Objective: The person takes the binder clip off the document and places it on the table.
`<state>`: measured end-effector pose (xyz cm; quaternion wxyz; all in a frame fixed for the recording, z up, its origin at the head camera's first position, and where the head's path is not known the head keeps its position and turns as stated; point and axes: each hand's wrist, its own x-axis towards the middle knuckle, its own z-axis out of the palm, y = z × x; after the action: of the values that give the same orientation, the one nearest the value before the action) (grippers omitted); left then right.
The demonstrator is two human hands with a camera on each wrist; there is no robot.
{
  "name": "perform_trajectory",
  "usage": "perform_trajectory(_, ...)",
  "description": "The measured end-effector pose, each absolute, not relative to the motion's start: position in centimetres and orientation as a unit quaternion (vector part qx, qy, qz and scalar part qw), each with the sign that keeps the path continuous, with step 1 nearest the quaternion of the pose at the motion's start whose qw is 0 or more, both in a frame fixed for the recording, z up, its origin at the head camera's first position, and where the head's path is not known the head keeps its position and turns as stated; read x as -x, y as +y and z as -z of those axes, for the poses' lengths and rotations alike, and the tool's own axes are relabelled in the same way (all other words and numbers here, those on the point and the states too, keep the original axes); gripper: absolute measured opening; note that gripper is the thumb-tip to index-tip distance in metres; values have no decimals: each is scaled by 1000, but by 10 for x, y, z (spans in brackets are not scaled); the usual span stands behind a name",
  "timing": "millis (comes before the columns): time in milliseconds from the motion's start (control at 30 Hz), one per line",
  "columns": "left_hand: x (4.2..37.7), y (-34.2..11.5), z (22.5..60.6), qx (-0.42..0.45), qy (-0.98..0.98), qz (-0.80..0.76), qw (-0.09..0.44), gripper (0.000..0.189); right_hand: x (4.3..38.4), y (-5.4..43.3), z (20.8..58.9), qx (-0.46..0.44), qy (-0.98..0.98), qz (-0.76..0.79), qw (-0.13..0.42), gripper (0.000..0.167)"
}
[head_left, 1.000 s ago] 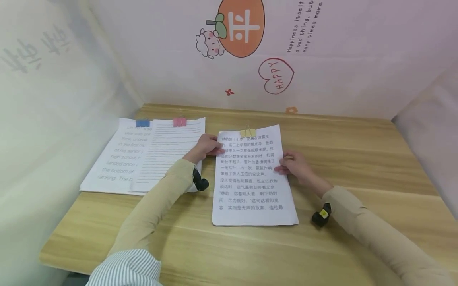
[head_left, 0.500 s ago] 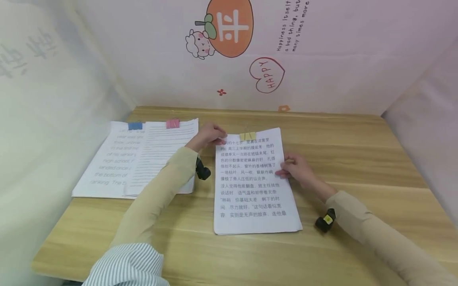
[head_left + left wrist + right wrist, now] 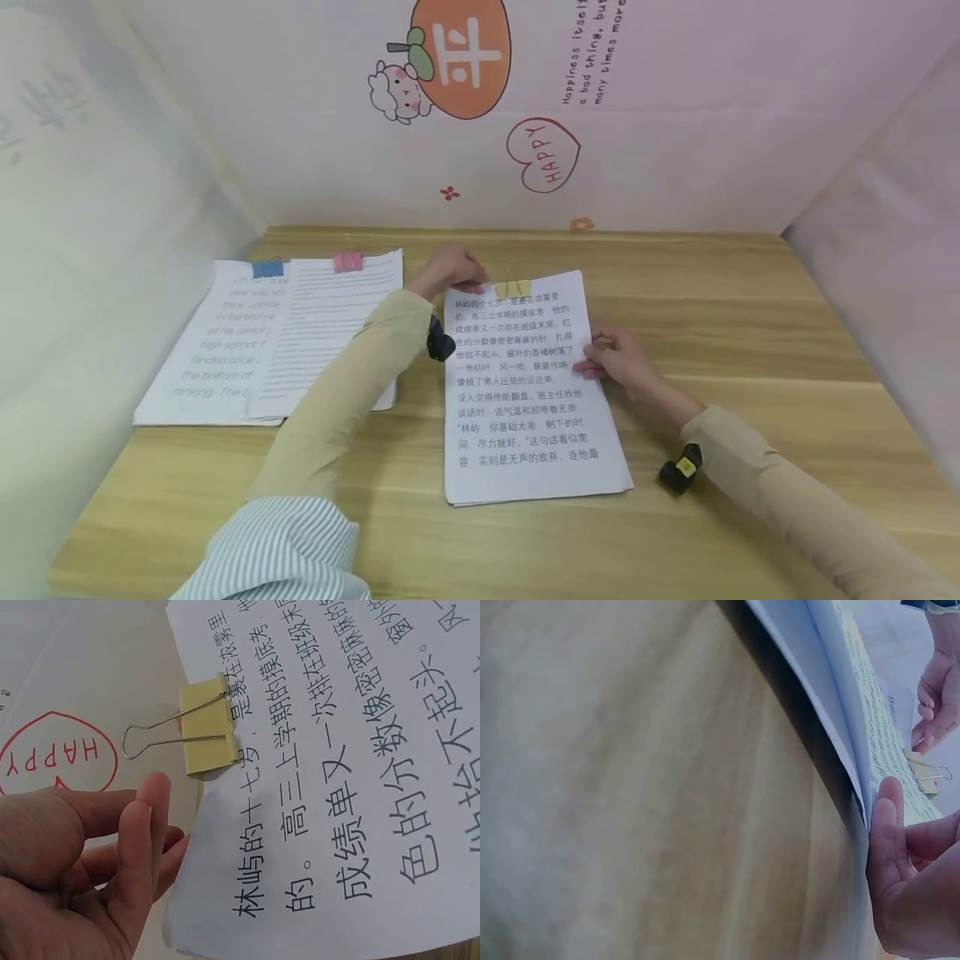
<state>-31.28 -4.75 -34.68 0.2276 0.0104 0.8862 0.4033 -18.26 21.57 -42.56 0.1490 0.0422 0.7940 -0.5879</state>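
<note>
Across the desk, head view, one Chinese-printed stack lies central, one lined stack and one English stack ("high school") at 9 o'clock, wood continuing at 3. Left wrist view: "林屿的十七岁" runs near one yellow clip, the left grip loose-fingered by the page's 11 o'clock corner. Right wrist view: the right grip pinches its 3 o'clock edge.

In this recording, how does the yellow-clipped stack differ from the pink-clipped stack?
The yellow-clipped stack shows large dark characters; the pink-clipped stack shows fine lines, too small to read. The right hand touches the yellow-clipped stack's right edge; no hand is on the pink-clipped stack. The former sits apart, while the latter overlaps the blue-clipped stack. Both are white paper, clipped at the top.
</note>
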Motion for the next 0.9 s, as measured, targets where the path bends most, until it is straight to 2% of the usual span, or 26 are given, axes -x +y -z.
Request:
perform_trajectory(367, 321, -29, 352, -54, 865, -423, 265, 33, 181, 219, 427, -57, 794, 585, 154, 23)
perform_trajectory(633, 327, -23, 359, -36, 814, -493, 304, 42, 179, 219, 428, -47, 787, 597, 149, 18)
perform_trajectory(900, 332, -22, 366, -17, 764, -550, 338, 37, 177, 221, 427, -48, 788, 595, 153, 18)
